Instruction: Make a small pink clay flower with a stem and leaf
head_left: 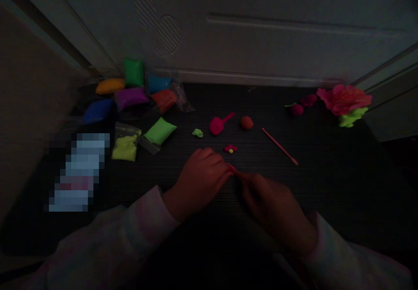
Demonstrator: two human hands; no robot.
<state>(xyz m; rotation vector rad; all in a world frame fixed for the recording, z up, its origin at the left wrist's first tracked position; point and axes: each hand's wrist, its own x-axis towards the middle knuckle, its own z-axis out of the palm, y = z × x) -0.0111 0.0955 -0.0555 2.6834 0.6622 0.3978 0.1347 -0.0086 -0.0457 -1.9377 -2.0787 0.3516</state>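
Low in the middle, my left hand (204, 179) is closed with its fingertips pressed together; what they hold, if anything, is hidden. My right hand (272, 203) grips a thin pink modelling tool (234, 170), whose tip reaches the left fingertips. Just beyond the hands lies a small pink clay flower (230, 149) with a yellow centre. Farther back are a pink clay lump with a stick-like end (217, 126), an orange clay ball (247, 123) and a light green clay scrap (197, 133). A second pink modelling tool (280, 146) rests to the right.
Several bags of coloured clay, among them a light green bag (160, 132) and a purple bag (132, 98), lie at the left of the dark ribbed table (202, 233). A blurred-out bright object (80, 172) is nearer. At the back right sits a pink flower (346, 102) beside dark pink balls (296, 109).
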